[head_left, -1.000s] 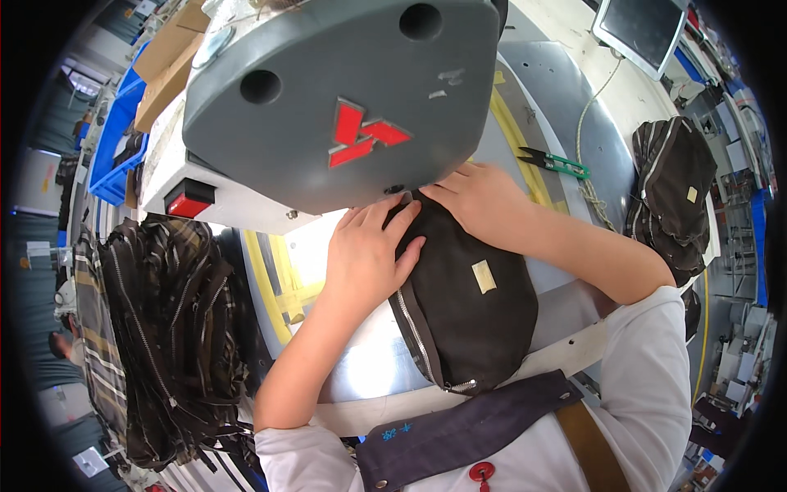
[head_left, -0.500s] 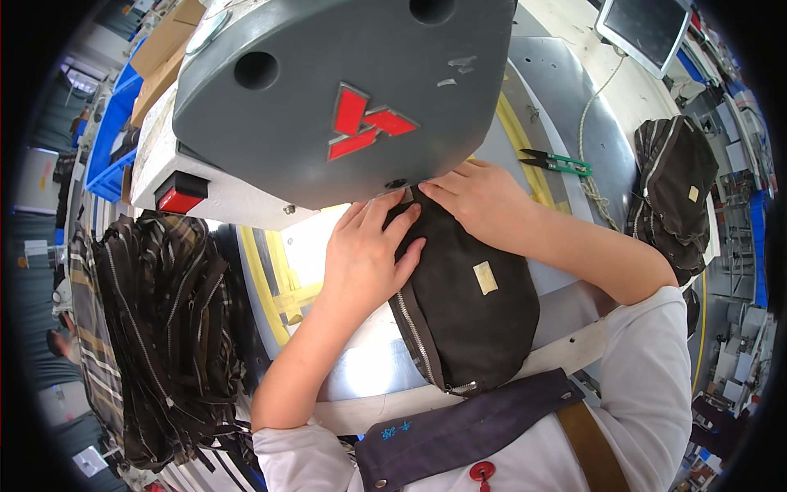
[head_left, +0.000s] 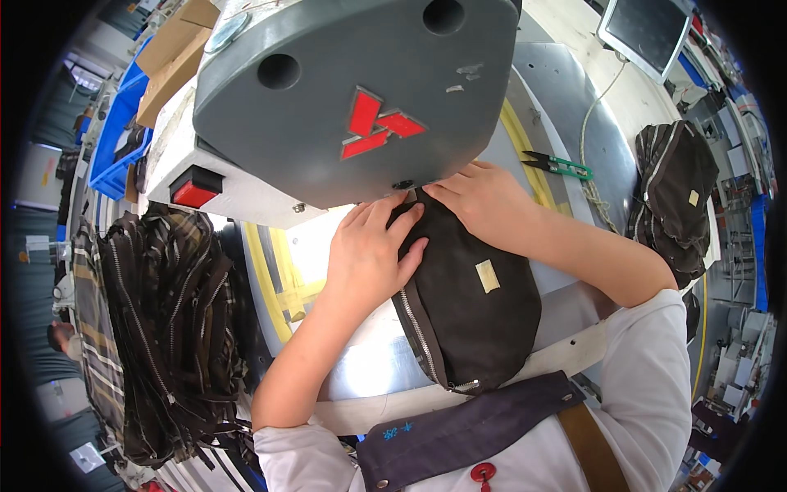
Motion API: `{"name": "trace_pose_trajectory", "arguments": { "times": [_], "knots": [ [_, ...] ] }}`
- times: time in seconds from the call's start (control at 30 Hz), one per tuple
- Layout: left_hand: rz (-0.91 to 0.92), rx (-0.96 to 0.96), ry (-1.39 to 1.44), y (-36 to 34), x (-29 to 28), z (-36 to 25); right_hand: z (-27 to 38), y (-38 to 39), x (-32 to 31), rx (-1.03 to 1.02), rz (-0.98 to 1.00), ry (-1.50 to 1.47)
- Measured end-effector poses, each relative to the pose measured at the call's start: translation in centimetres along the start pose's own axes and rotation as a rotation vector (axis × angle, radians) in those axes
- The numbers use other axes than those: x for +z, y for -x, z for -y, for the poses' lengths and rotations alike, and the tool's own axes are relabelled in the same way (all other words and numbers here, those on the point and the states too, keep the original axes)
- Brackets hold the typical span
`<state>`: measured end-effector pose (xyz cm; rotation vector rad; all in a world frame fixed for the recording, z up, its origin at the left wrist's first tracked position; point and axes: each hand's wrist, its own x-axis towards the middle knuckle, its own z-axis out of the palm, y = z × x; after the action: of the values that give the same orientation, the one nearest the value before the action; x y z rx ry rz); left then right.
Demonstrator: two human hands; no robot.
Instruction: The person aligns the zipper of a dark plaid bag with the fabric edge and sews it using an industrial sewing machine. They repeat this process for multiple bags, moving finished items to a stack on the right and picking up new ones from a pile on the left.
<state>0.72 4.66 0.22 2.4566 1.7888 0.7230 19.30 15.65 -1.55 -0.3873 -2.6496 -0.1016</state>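
Largest item: gray machine head (head_left: 328,115), probably an industrial sewing machine, filling top center. Lower left of frame: pile of dark zippered pieces (head_left: 156,353) with plaid cloth among them. Center: dark brown zippered pouch (head_left: 484,328), lying on the machine bed; its upper end reaches the lower edge of the head, its near end lies by the worker's apron. Right edge of frame: second pile of dark pouches (head_left: 672,189), at least one bearing a pale patch.

Left hand (head_left: 365,250): fingers extended over the pouch's upper left edge, thumb apart on the cloth; pinching or merely pressing, I cannot tell. Right hand (head_left: 479,205): fingers bent onto the upper right edge, tips partly hidden by the head; grasp unconfirmed.

Smaller: green-handled thread snips (head_left: 566,166), upper right, unheld. Metal zipper (head_left: 420,332) along the pouch's left side; cream patch (head_left: 488,276) on its face.

Progress (my judgement): zipper and patch already on; the upper end looks unfinished. Stitching there not visible; remaining amount unknown.
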Motion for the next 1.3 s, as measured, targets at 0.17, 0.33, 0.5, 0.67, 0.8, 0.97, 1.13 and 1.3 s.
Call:
{"name": "trace_pose_trajectory", "arguments": {
  "times": [0.17, 0.33, 0.5, 0.67, 0.8, 0.97, 1.13, 1.3],
  "knots": [
    [0.018, -0.024, -0.030, -0.7, 0.0, 0.6, -0.7, -0.6, -0.1, 0.054, 0.033, -0.040],
    [0.069, -0.048, -0.041, -0.7, -0.1, 0.7, -0.9, -0.9, 0.0, 0.024, 0.057, 0.010],
    [0.024, -0.045, -0.027, -0.5, 0.1, 0.7, -0.7, -0.6, -0.2, 0.020, 0.040, 0.006],
    [0.027, -0.050, -0.021, -0.5, 0.0, 0.5, -0.6, -0.6, -0.1, 0.026, 0.034, -0.003],
    [0.020, -0.032, -0.021, -0.4, 0.1, 0.4, -0.5, -0.4, 0.1, 0.055, -0.002, -0.005],
    [-0.033, -0.036, 0.004, -0.3, 0.6, -0.3, -0.1, 0.0, 0.5, 0.164, 0.020, -0.094],
    [-0.117, -0.035, 0.206, 0.2, 2.1, -1.7, -0.2, 2.5, 0.1, 0.211, -0.131, -0.272],
    [0.191, -0.532, 0.624, 1.7, 0.1, -3.5, 4.3, 5.9, -1.6, 0.143, -0.078, -0.593]
  ]
}}
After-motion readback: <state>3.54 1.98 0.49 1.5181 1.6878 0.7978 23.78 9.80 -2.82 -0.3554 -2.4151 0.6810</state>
